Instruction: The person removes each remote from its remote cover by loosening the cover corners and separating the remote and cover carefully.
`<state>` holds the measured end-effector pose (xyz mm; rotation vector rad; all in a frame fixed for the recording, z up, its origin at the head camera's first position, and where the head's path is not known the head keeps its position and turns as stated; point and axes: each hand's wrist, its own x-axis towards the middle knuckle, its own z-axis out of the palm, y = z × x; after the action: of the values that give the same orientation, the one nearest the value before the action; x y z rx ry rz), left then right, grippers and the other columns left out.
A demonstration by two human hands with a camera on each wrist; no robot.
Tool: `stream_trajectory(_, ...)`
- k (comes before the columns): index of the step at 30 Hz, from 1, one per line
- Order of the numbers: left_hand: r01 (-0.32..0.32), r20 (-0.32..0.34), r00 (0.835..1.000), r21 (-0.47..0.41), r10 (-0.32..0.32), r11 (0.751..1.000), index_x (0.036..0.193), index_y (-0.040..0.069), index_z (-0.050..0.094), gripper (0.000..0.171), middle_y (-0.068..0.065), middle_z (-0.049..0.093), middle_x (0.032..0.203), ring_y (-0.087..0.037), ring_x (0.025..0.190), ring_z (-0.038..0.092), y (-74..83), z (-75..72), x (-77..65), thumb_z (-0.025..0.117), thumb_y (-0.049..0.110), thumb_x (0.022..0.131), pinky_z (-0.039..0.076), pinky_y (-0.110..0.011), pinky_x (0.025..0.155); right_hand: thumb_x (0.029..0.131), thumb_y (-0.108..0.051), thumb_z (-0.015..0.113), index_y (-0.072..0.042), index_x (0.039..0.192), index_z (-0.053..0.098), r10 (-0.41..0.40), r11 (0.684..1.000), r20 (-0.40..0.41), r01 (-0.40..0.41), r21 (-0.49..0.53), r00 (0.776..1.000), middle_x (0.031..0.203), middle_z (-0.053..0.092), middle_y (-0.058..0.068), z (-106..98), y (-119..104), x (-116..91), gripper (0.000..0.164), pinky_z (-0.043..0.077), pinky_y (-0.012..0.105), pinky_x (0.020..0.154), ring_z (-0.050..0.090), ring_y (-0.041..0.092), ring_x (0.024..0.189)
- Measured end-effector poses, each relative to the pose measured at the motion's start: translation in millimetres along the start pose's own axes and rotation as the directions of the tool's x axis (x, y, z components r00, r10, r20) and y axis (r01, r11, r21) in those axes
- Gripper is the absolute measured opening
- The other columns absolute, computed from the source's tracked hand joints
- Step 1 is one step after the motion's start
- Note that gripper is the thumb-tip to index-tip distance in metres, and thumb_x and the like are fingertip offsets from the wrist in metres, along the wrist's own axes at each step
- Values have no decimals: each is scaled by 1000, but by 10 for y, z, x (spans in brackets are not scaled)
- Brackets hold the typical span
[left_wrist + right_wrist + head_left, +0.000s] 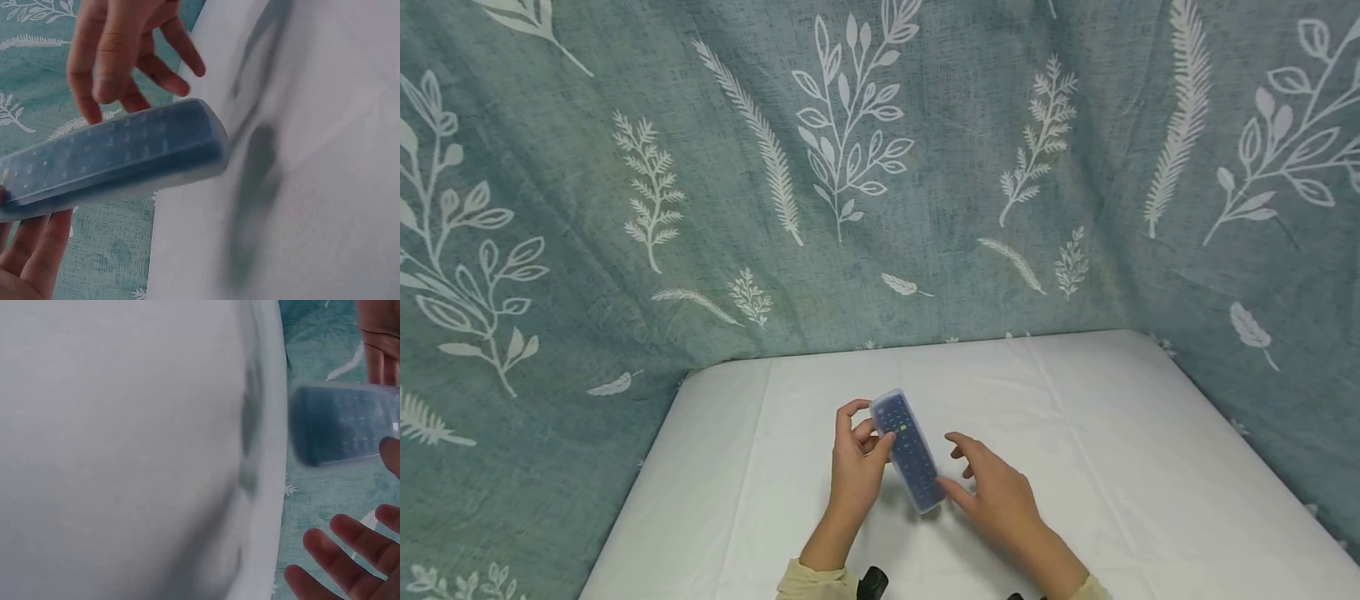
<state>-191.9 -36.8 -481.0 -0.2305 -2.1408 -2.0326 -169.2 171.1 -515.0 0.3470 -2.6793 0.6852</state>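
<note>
Dark blue rectangular remote control in a clear silicone sleeve (908,451), lifted off the white cloth-covered table (1150,467) at lower centre, pinched at its far end by left hand (857,467). Right hand (992,492) loose-fingered, touching near end. Sleeve on; nothing removed.

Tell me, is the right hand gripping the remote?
No, the right hand is open beside the remote, fingers spread, while the left hand holds it.

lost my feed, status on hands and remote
Left hand grips remote, raised off the white table. Right hand open beside its near end. Nothing in the way.
</note>
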Motion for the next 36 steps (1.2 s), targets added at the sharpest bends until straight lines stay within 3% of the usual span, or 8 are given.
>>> stream_trajectory(4, -19, 38, 999, 19, 19, 1000, 137, 17, 45, 53, -13, 73, 111, -15, 86, 72, -42, 34, 3, 67, 0, 92, 61, -33, 73, 86, -32, 79, -22, 141, 52, -42, 995, -43, 46, 86, 998, 119, 68, -4, -66, -20, 82, 62, 52, 20, 60, 69, 9, 88)
stream_trajectory(8, -37, 68, 997, 42, 34, 998, 136, 16, 49, 51, -10, 73, 111, -16, 91, 73, -60, 57, 14, 68, 0, 92, 59, -24, 76, 87, -20, 79, -22, 146, 48, -78, 980, -73, 89, 178, 994, 126, 65, -1, -94, -87, 168, 67, 57, 20, 64, 70, 12, 93)
stream_trajectory(12, -50, 81, 996, 47, 47, 998, 135, 19, 50, 51, -10, 74, 112, -20, 94, 73, -77, 61, 41, 68, 0, 91, 58, -22, 78, 89, -17, 76, -22, 151, 41, -123, 971, -92, 139, 196, 988, 122, 67, 1, -95, -189, 275, 70, 58, 22, 64, 71, 13, 92)
stream_trajectory(17, -80, 82, 994, 56, 75, 995, 134, 16, 52, 49, -13, 74, 111, -25, 95, 73, -110, 64, 80, 69, 0, 91, 59, -25, 80, 92, -15, 71, -15, 146, 47, -163, 964, -135, 187, 189, 977, 115, 70, 5, -90, -290, 383, 59, 58, 21, 64, 71, 15, 92)
stream_trajectory(22, -99, 92, 991, 43, 94, 994, 134, 17, 53, 49, -14, 73, 111, -29, 98, 73, -115, 78, 94, 69, 1, 91, 59, -26, 82, 92, -14, 72, -8, 132, 58, -116, 976, -132, 138, 169, 984, 110, 72, 4, -58, -289, 396, 43, 58, 22, 66, 71, 15, 91)
stream_trajectory(26, -98, 93, 991, 52, 93, 994, 135, 20, 53, 50, -11, 74, 110, -28, 99, 72, -116, 91, 73, 70, 3, 91, 59, -29, 85, 91, -16, 73, -9, 124, 64, -58, 983, -93, 73, 166, 994, 102, 73, 0, -25, -256, 362, 34, 58, 22, 67, 70, 12, 89)
stream_trajectory(36, -31, 74, 997, 150, 20, 988, 121, 16, 62, 34, -8, 76, 109, -23, 99, 72, -240, 79, -6, 73, 10, 90, 56, -16, 74, 92, -18, 72, -11, 114, 67, -30, 982, -49, 38, 187, 998, 99, 73, -1, 58, -187, 305, 24, 56, 19, 65, 70, 15, 86)
